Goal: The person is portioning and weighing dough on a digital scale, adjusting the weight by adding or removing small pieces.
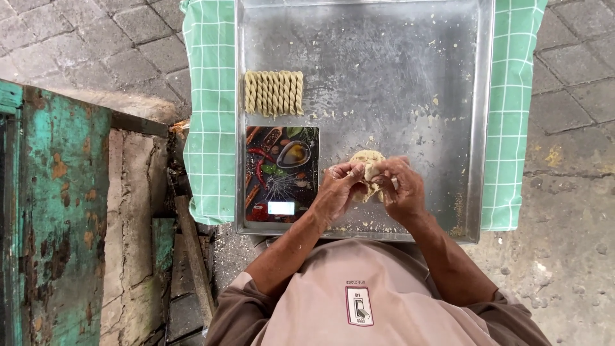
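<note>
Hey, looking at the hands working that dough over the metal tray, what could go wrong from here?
1. Both hands, left hand and right hand, pinch the pale dough lump above the square steel tray; bits may drop, as crumbs already lie scattered there.
2. The picture-printed kitchen scale sits right beside the left hand, so it might get bumped or floured.
3. The row of twisted dough sticks could be squashed by a careless reach.

tray middle bare, scale left
</note>
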